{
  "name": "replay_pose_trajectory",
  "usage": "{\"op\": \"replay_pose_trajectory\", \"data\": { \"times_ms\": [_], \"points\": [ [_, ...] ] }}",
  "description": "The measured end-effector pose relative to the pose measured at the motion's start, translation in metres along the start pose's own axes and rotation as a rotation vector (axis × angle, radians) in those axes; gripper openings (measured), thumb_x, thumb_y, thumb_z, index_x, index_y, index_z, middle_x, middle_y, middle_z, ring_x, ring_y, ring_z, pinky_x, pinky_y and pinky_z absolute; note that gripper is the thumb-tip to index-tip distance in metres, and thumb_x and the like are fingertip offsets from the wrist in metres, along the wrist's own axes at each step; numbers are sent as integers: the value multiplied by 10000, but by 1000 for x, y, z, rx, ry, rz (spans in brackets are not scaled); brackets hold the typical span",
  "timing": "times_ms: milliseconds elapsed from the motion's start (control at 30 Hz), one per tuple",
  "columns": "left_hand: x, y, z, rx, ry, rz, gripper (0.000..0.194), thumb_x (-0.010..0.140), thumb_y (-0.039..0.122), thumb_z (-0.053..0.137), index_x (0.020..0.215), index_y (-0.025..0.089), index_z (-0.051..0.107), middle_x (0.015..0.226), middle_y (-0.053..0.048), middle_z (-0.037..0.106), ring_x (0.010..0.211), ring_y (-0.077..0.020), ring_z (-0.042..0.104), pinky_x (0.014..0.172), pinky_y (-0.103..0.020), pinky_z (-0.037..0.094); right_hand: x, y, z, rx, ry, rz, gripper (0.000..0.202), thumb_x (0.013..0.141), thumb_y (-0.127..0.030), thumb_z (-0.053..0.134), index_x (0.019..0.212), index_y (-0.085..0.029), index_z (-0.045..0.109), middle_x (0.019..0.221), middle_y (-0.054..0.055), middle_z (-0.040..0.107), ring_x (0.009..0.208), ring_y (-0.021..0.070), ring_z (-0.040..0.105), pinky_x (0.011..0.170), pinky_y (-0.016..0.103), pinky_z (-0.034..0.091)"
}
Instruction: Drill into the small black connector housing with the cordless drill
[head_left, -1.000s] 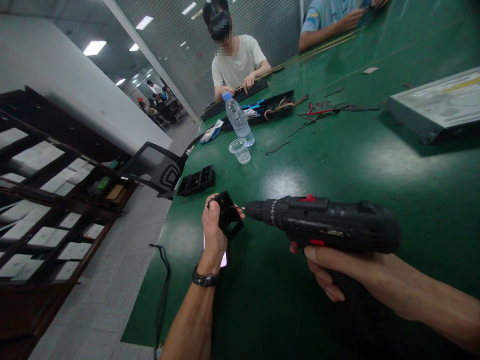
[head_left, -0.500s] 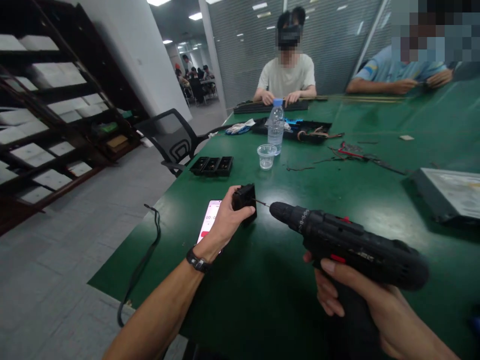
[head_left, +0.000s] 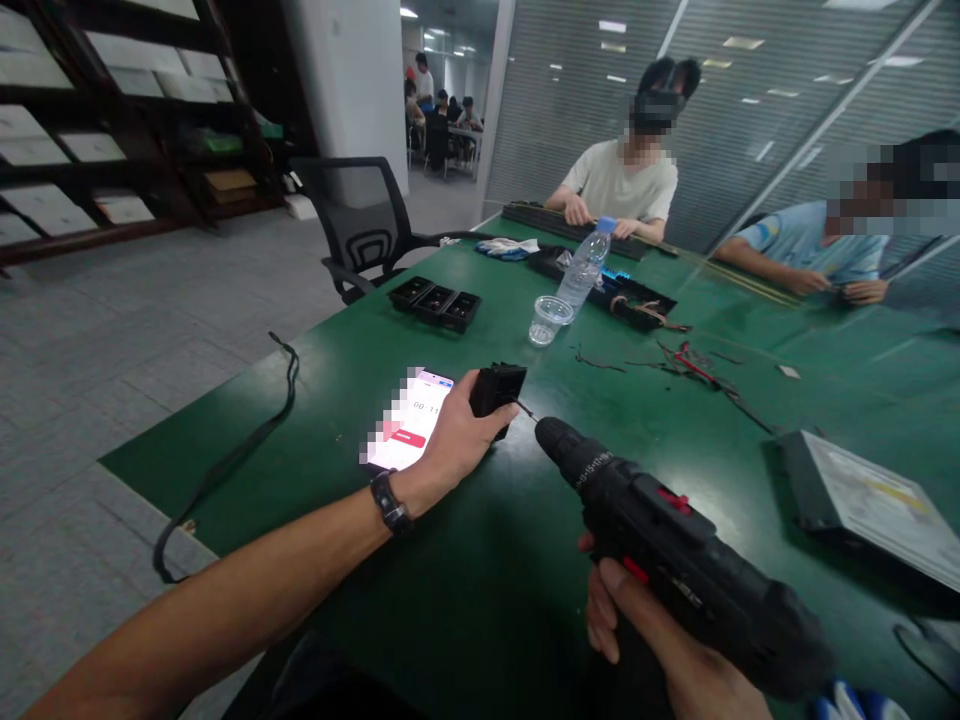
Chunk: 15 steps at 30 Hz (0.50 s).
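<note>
My left hand [head_left: 465, 425] is closed round a small black plastic box-shaped part [head_left: 501, 385], holding it just above the green table; its inside is hidden from me. A black cordless drill [head_left: 660, 540] with red switches fills the lower right, its handle gripped by my right hand [head_left: 645, 630]. From the drill's chuck a thin bit [head_left: 527, 410] points up and left, its tip at the near side of the black part. Whether the tip sits inside the part I cannot tell. Beside my left hand lies a phone [head_left: 409, 425] showing a running timer.
Black three-compartment tray [head_left: 435, 303], plastic cup [head_left: 550, 322] and water bottle [head_left: 586, 268] stand farther back on the green table [head_left: 300, 430]. A grey metal box [head_left: 870, 500] lies at right, wire scraps [head_left: 701, 368] behind it. A strap [head_left: 255, 450] crosses the left edge. Two people sit opposite.
The view has swung left and tilted. The drill now slants more steeply and more of the phone shows. Both hands keep their holds, with the bit still at the black part.
</note>
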<state>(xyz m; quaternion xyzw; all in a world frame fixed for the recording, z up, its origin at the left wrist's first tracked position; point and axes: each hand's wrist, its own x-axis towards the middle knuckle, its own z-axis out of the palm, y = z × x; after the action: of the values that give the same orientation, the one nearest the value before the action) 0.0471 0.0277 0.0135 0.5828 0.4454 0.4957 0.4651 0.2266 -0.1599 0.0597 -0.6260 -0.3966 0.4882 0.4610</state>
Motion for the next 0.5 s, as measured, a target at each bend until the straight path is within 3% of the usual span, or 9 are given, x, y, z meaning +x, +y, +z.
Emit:
{"op": "replay_pose_trajectory", "data": {
  "times_ms": [233, 500],
  "points": [
    [3, -11, 8, -80, -23, -51, 379, 859, 321, 813, 1193, 195, 686, 1152, -73, 764, 1055, -234, 702, 912, -368, 548, 1, -12, 1, -37, 16, -27, 441, 885, -629, 810, 1030, -215, 767, 599, 11, 632, 518, 215, 619, 539, 365, 537],
    [15, -11, 23, -41, -26, -7, 293, 882, 303, 776, 1137, 189, 689, 1090, -57, 767, 993, -214, 698, 861, -336, 538, 27, 12, -31, 57, -96, -38, 363, 938, -495, 801, 1099, -175, 742, 644, -8, 625, 558, 175, 598, 605, 341, 528]
  ]
}}
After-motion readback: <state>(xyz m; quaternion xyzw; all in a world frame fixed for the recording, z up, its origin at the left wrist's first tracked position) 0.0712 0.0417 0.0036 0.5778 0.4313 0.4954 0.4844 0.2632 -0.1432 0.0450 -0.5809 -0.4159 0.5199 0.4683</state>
